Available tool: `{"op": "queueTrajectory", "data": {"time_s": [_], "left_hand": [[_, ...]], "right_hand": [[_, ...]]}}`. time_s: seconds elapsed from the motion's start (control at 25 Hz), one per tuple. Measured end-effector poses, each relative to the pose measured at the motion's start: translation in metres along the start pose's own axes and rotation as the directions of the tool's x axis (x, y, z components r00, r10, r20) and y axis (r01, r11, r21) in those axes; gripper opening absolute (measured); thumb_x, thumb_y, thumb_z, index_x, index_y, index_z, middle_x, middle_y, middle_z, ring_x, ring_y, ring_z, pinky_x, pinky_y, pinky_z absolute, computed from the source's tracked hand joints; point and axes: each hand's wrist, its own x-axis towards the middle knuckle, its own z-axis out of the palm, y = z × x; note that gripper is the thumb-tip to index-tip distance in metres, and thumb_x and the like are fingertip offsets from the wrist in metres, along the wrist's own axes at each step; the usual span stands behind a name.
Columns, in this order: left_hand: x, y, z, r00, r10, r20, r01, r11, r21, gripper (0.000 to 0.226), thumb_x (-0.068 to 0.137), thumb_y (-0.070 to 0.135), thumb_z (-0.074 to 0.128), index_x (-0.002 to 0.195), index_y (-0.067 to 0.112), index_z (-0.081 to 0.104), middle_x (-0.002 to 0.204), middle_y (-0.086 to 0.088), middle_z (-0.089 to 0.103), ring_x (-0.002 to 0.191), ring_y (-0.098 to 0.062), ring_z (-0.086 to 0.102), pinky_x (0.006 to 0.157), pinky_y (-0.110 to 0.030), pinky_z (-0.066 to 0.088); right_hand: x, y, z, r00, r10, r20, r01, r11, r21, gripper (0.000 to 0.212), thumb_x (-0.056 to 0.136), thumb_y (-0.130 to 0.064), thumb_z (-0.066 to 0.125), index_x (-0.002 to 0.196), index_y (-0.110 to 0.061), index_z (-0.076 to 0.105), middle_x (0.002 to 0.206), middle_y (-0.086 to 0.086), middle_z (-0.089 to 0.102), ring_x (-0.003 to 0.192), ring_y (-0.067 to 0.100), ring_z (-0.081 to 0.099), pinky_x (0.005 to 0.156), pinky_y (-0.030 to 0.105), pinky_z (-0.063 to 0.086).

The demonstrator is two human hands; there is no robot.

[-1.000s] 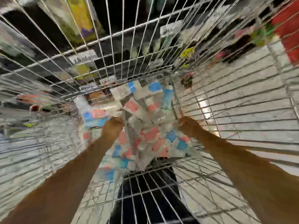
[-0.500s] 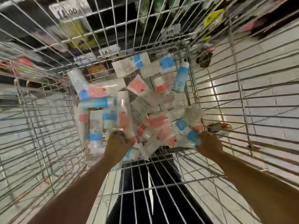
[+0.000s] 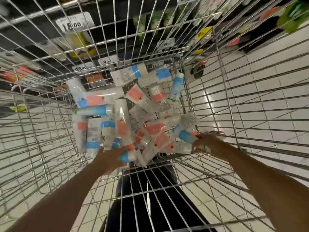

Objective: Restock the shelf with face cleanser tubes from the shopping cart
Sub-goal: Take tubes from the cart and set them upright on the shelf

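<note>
Several white face cleanser tubes (image 3: 133, 118) with blue or coral bands lie heaped on the floor of the wire shopping cart (image 3: 222, 101). My left hand (image 3: 109, 159) is down at the near left of the heap, fingers curled round a blue-ended tube (image 3: 125, 156). My right hand (image 3: 208, 145) reaches in at the near right corner and grips a white tube (image 3: 181, 147) lying at the edge of the pile. Both forearms pass over the cart's near rim.
Beyond the cart's far wall stand dark shelves (image 3: 117, 30) with price tags (image 3: 73, 24) and blurred products. A white tiled floor (image 3: 260, 67) shows on the right, with a cart wheel (image 3: 198, 71) near the shelf base. My dark trousers (image 3: 150, 198) show under the cart.
Both hands have drawn back from the middle of the heap to its near edge and have closed on tubes. The view has steadied and tilted up toward the shelves.
</note>
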Motion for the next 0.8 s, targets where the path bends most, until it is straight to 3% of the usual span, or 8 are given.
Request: {"op": "queueTrajectory", "data": {"time_s": [0.08, 0.2, 0.32, 0.4, 0.48, 0.6, 0.68, 0.8], "left_hand": [[-0.008, 0.014, -0.021, 0.996, -0.089, 0.013, 0.088, 0.945, -0.314, 0.063, 0.087, 0.039, 0.063, 0.143, 0.032, 0.034, 0.127, -0.006, 0.058, 0.105, -0.022, 0.06, 0.088, -0.025, 0.046], [-0.022, 0.032, -0.054, 0.979, -0.196, -0.05, 0.125, 0.78, -0.613, 0.057, 0.087, 0.019, 0.066, 0.137, 0.018, 0.038, 0.094, 0.002, 0.056, 0.07, -0.009, 0.054, 0.051, -0.013, 0.046], [-0.049, 0.047, -0.094, 0.988, -0.137, -0.068, 0.002, 0.452, -0.892, 0.067, 0.084, -0.009, 0.061, 0.138, 0.017, 0.034, 0.097, 0.004, 0.057, 0.084, -0.014, 0.057, 0.065, -0.016, 0.049], [-0.071, 0.055, -0.121, 0.986, -0.082, -0.145, -0.105, 0.37, -0.923, 0.072, 0.076, -0.01, 0.066, 0.135, 0.019, 0.038, 0.114, -0.002, 0.061, 0.103, -0.02, 0.059, 0.083, -0.025, 0.049], [-0.09, 0.065, -0.147, 0.973, -0.075, -0.219, -0.177, 0.369, -0.912, 0.067, 0.076, -0.01, 0.067, 0.135, 0.01, 0.043, 0.125, -0.011, 0.059, 0.115, -0.029, 0.056, 0.091, -0.032, 0.046], [-0.119, 0.08, -0.185, 0.901, -0.188, -0.39, -0.318, 0.324, -0.891, 0.05, 0.075, -0.006, 0.07, 0.122, 0.005, 0.055, 0.111, -0.01, 0.065, 0.102, -0.027, 0.062, 0.07, -0.021, 0.051], [-0.138, 0.088, -0.206, 0.823, -0.238, -0.516, -0.448, 0.287, -0.847, 0.038, 0.075, -0.006, 0.069, 0.11, 0.005, 0.061, 0.103, -0.007, 0.064, 0.094, -0.022, 0.06, 0.07, -0.019, 0.049], [-0.172, 0.096, -0.226, 0.698, -0.185, -0.691, -0.606, 0.361, -0.709, 0.037, 0.068, 0.002, 0.074, 0.102, 0.011, 0.066, 0.1, 0.001, 0.067, 0.091, -0.013, 0.06, 0.07, -0.017, 0.048]], "right_hand": [[-0.015, -0.019, -0.003, 0.994, -0.019, 0.111, -0.019, 0.943, 0.332, 0.028, 0.087, 0.003, 0.051, 0.114, 0.005, 0.054, 0.098, 0.02, 0.057, 0.076, 0.021, 0.058, 0.055, 0.022, 0.046], [-0.043, -0.054, -0.008, 0.975, -0.158, 0.154, 0.056, 0.853, 0.519, 0.022, 0.088, 0.009, 0.044, 0.107, 0.006, 0.056, 0.096, 0.019, 0.059, 0.082, 0.022, 0.06, 0.067, 0.027, 0.053], [-0.079, -0.092, -0.008, 0.933, -0.297, 0.202, 0.196, 0.892, 0.407, 0.023, 0.083, 0.016, 0.053, 0.104, 0.008, 0.059, 0.092, 0.02, 0.066, 0.081, 0.023, 0.067, 0.075, 0.031, 0.058], [-0.105, -0.116, -0.008, 0.914, -0.368, 0.17, 0.331, 0.919, 0.214, 0.042, 0.079, 0.017, 0.059, 0.12, 0.009, 0.054, 0.104, 0.024, 0.062, 0.092, 0.03, 0.062, 0.082, 0.03, 0.056], [-0.129, -0.139, -0.01, 0.873, -0.478, 0.093, 0.465, 0.875, 0.13, 0.048, 0.078, 0.018, 0.06, 0.124, 0.006, 0.052, 0.1, 0.02, 0.062, 0.08, 0.025, 0.065, 0.069, 0.022, 0.057], [-0.168, -0.168, -0.013, 0.796, -0.604, 0.039, 0.593, 0.791, 0.15, 0.035, 0.078, 0.015, 0.061, 0.105, -0.007, 0.064, 0.083, 0.01, 0.067, 0.061, 0.015, 0.069, 0.062, 0.026, 0.059], [-0.187, -0.178, -0.011, 0.731, -0.682, -0.035, 0.681, 0.724, 0.109, 0.032, 0.077, 0.011, 0.066, 0.088, -0.019, 0.069, 0.073, 0.0, 0.069, 0.059, 0.011, 0.066, 0.058, 0.022, 0.057], [-0.205, -0.187, -0.006, 0.652, -0.741, -0.16, 0.757, 0.625, 0.189, 0.023, 0.077, 0.011, 0.064, 0.079, -0.011, 0.069, 0.07, -0.005, 0.072, 0.064, 0.007, 0.064, 0.058, 0.022, 0.046]]}}
